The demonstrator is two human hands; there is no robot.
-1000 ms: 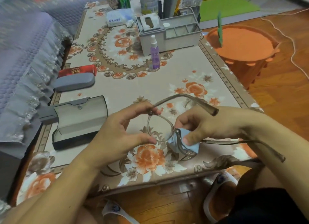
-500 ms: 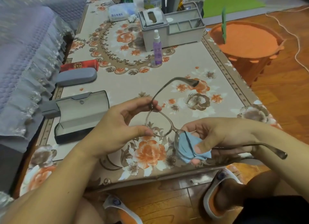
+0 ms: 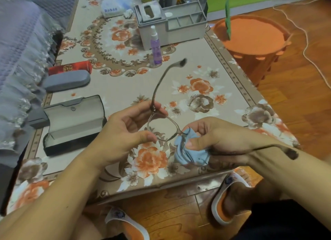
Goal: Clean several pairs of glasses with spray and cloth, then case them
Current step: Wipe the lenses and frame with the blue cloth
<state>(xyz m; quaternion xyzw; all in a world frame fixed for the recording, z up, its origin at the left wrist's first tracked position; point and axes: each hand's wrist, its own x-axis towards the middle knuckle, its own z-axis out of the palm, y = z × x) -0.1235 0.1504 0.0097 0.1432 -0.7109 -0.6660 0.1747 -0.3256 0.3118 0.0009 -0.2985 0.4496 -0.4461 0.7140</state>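
Mid-clean: the left hand (image 3: 125,130) pinches the glasses (image 3: 162,127) while the right hand (image 3: 215,136) grips a blue cloth (image 3: 189,152) over one lens; the open case (image 3: 73,121) waits empty.

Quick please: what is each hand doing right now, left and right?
Left hand: pinches the glasses by the rim of one lens.
Right hand: holds the blue cloth pressed around the other lens.

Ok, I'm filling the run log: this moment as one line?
step: wiping lens | left hand: holds glasses | right hand: pinches blue cloth on lens | open case: waiting
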